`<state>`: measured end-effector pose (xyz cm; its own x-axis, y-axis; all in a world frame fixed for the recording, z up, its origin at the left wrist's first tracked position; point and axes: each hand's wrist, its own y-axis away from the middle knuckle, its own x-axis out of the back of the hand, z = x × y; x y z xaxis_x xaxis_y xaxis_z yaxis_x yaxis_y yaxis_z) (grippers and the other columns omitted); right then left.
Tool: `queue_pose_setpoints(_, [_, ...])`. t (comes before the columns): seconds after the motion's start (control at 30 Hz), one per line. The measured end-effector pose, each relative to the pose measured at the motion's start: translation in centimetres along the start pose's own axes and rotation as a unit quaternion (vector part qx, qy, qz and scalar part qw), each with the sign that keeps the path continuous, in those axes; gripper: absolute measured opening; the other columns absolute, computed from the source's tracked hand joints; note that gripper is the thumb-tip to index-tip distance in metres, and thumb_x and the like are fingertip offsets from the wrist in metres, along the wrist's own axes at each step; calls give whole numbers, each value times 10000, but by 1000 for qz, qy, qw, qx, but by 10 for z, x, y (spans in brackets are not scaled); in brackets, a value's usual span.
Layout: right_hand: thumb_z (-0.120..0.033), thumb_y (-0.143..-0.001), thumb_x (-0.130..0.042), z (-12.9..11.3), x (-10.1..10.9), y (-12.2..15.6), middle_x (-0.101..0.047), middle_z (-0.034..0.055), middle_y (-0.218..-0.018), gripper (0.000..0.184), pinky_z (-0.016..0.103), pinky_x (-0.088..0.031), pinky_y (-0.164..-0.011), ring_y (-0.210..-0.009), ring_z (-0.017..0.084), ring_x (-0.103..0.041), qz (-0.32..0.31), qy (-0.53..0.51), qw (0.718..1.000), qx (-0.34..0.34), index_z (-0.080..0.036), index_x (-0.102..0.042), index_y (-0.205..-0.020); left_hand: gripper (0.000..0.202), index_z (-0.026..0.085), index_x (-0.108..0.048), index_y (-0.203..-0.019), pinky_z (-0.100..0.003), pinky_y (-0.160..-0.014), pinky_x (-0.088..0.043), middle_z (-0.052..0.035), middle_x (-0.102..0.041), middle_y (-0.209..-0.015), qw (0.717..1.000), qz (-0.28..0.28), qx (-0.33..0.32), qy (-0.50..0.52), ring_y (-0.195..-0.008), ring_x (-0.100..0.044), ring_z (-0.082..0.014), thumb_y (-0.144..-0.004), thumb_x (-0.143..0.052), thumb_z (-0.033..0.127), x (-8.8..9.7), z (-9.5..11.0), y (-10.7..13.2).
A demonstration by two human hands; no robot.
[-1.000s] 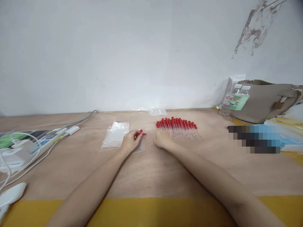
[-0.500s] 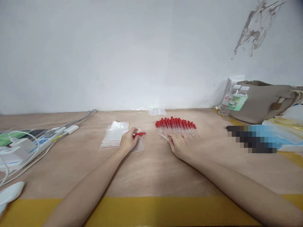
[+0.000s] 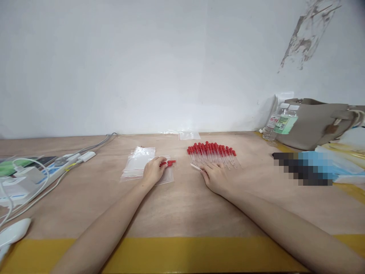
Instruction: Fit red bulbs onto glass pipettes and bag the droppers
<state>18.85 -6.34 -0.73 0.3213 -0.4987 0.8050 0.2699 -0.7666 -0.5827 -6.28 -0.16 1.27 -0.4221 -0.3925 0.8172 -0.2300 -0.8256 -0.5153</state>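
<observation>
My left hand (image 3: 154,170) is closed, its thumb and fingers around red rubber dropper bulbs (image 3: 171,163) whose ends stick out to the right. Beneath it lies a clear zip bag (image 3: 169,176), beside a stack of zip bags (image 3: 139,158). My right hand (image 3: 216,176) rests palm down on the table, fingers closed on thin clear tubes (image 3: 196,167) that point left; their other ends are hidden. Just beyond these fingers, a fan of red-bulbed droppers (image 3: 210,149) lies with bulbs toward the wall and clear stems toward me.
At left are a power strip (image 3: 53,167) with white cables and a white spoon-shaped object (image 3: 15,231). Two plastic bottles (image 3: 286,121) and a grey bag (image 3: 313,123) stand at back right. Another clear bag (image 3: 189,135) lies near the wall.
More separate red pieces now show at my left fingertips. The clear tubes in my right hand stick out at a slightly different angle. The droppers have stayed put.
</observation>
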Motion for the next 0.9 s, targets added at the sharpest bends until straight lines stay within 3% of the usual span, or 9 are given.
queue_pose_setpoints(0.1, [-185,-824,-403,0,-1,0,-611,26,-800,154,296,-242,-695,-778,157,-512,6,-31,999,1,-176,-552,-785,180,190,-575,-942,-283,-729,-430,-43,-609,-917,998,35,-33,40,-815,-566,-178,-780,-499,207,3,8,5])
queue_pose_setpoints(0.17, [-181,-820,-403,-1,0,0,-605,29,-823,141,288,-257,-699,-775,150,-514,14,-58,998,1,-173,-541,-797,185,185,-574,-951,-270,-731,-433,-44,-598,-896,993,29,-74,87,-807,-560,-164,-790,-500,239,3,19,10])
queue_pose_setpoints(0.27, [-185,-828,-388,-4,3,2,-598,37,-848,145,285,-272,-717,-764,140,-519,16,-95,995,20,-171,-532,-831,182,179,-584,-913,-252,-683,-445,-40,-579,-850,981,-29,-106,160,-740,-552,-141,-787,-509,287,-3,37,20])
queue_pose_setpoints(0.37, [-191,-837,-371,-7,6,3,-596,42,-838,160,292,-278,-733,-739,139,-518,4,-113,993,45,-171,-529,-839,190,164,-593,-829,-250,-633,-450,-38,-571,-789,970,-81,-93,208,-678,-541,-133,-777,-515,329,-11,47,27])
queue_pose_setpoints(0.6, [-197,-840,-384,-7,5,3,-593,36,-826,153,292,-276,-743,-743,132,-512,-17,-123,989,78,-166,-534,-838,189,161,-590,-786,-243,-608,-444,-25,-582,-746,957,-106,-54,266,-656,-543,-131,-763,-529,339,-14,49,27])
queue_pose_setpoints(0.77, [-218,-845,-397,-2,5,1,-590,27,-784,168,292,-269,-734,-697,124,-499,-42,-146,984,95,-167,-556,-831,195,168,-587,-801,-233,-611,-418,-9,-600,-727,959,-101,-71,257,-651,-526,-124,-782,-508,345,-8,52,30])
queue_pose_setpoints(0.9, [-232,-850,-410,2,12,-2,-610,21,-797,193,287,-260,-724,-674,115,-498,-80,-157,979,100,-183,-596,-848,178,169,-599,-779,-224,-619,-406,-6,-601,-713,954,-132,-107,246,-654,-526,-121,-791,-505,320,-3,53,32])
